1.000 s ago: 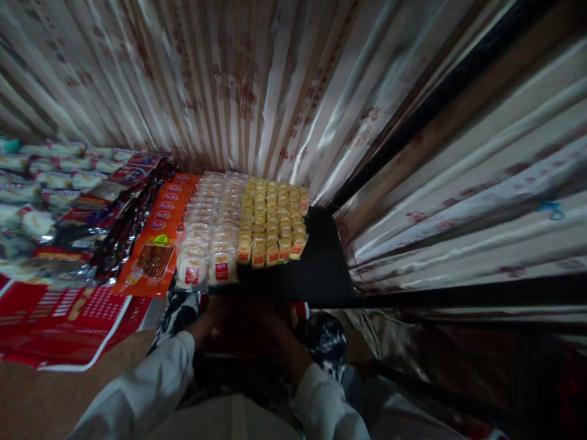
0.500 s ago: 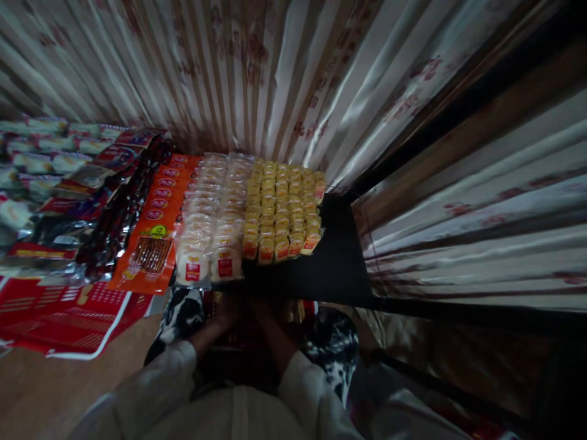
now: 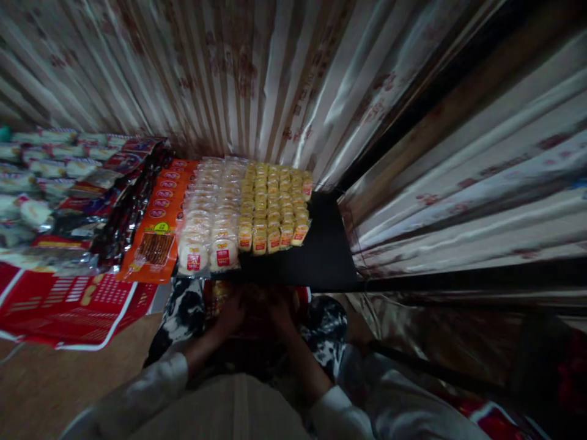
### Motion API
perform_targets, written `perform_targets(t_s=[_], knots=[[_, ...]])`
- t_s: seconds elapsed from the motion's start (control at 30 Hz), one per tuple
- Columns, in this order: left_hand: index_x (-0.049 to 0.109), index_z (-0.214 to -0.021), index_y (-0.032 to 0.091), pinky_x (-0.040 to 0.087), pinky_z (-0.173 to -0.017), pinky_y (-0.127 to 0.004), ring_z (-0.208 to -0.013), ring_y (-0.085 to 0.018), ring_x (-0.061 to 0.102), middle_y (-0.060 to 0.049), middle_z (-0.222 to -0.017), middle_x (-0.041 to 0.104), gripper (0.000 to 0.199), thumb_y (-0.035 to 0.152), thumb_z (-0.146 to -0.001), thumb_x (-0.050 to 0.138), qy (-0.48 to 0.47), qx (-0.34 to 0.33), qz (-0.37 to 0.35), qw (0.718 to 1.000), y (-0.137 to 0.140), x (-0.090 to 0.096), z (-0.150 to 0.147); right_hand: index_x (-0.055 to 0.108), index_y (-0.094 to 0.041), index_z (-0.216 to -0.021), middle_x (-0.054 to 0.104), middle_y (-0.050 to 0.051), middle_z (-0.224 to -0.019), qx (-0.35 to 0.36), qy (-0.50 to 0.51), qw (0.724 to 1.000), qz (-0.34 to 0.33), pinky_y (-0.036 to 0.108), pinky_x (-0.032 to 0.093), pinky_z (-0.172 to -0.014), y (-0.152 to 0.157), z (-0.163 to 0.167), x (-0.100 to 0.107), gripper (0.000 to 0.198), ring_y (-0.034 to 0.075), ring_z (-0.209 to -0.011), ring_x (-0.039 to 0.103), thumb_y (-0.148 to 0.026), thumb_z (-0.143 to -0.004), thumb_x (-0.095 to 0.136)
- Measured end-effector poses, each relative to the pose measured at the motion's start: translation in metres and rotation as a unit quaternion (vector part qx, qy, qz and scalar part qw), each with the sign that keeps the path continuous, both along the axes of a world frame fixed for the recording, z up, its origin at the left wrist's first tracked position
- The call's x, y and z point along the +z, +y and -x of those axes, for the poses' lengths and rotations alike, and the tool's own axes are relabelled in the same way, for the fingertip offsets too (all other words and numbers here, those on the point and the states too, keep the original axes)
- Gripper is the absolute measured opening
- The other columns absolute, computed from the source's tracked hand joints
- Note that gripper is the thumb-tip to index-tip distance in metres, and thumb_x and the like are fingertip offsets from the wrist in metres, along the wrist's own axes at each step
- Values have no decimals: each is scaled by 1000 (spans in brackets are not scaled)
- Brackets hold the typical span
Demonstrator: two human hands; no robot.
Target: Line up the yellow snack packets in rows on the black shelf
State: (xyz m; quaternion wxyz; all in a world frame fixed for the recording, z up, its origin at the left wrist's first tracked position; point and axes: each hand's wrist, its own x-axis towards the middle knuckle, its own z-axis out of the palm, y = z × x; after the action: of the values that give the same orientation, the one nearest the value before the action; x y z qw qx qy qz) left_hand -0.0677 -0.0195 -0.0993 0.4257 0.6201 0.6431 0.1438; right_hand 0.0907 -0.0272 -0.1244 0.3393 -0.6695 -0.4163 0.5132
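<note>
Head view: left hand (image 3: pixel 232 310), lowered between the patterned knees, just beyond the front edge of a black shelf (image 3: pixel 321 256); fingers lost in shadow, grip cannot be told. Right hand (image 3: pixel 278 307), beside it and apart; equally dim, whether spread or clenched cannot be told. Red container (image 3: pixel 301 296), at both hands, between the knees; contact unclear. On the shelf: small yellow packets (image 3: pixel 273 205), clear-wrapped white rounds (image 3: pixel 208 226), orange packet (image 3: pixel 153 244). Red basket (image 3: pixel 87 311), to the left.

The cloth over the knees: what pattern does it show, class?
The cloth has irregular black and white patches, best seen in the head view.
</note>
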Motion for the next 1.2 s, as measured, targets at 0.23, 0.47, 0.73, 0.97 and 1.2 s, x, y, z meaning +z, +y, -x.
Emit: perform_targets(t_s=[0.23, 0.47, 0.73, 0.97, 1.2], knots=[[51, -119, 9, 36, -103, -37, -116, -20, 51, -13, -123, 57, 46, 5, -74, 41, -24, 23, -32, 999, -9, 29, 1, 64, -18, -87, 69, 6, -92, -57, 100, 993, 8, 40, 45, -86, -13, -13, 39, 34, 24, -89, 61, -31, -56, 68], [53, -118, 17, 41, -99, -38, -111, -20, 54, -8, -118, 59, 48, 5, -73, 44, -35, -22, -90, 995, -16, 47, 12, 65, -20, -90, 69, 3, -91, -51, 177, 983, 6, 37, 48, -82, -19, -17, 74, 36, 23, -88, 62, -31, -57, 71], [50, -119, 20, 38, -101, -38, -115, -19, 49, -7, -120, 55, 47, 8, -73, 45, -71, -41, -154, 985, -22, 61, 10, 66, -21, -93, 69, 2, -92, -22, 182, 983, -14, 33, 48, -80, -19, -24, 100, 35, 21, -88, 61, -31, -60, 70], [55, -110, 20, 42, -95, -34, -107, -18, 52, -7, -111, 58, 33, 15, -79, 45, -102, -44, -193, 975, -14, 88, 4, 65, -22, -92, 67, 3, -95, -51, 266, 963, 22, 28, 49, -66, -23, -29, 108, 30, 19, -82, 63, -32, -64, 65], [59, -91, 20, 47, -79, -26, -87, -14, 58, -2, -93, 62, 16, 25, -78, 51, -123, -99, -150, 976, 10, 121, -4, 66, -20, -90, 67, 5, -77, -31, 247, 967, 52, 24, 41, -45, -28, -34, 106, 29, 15, -56, 57, -41, -77, 50]])
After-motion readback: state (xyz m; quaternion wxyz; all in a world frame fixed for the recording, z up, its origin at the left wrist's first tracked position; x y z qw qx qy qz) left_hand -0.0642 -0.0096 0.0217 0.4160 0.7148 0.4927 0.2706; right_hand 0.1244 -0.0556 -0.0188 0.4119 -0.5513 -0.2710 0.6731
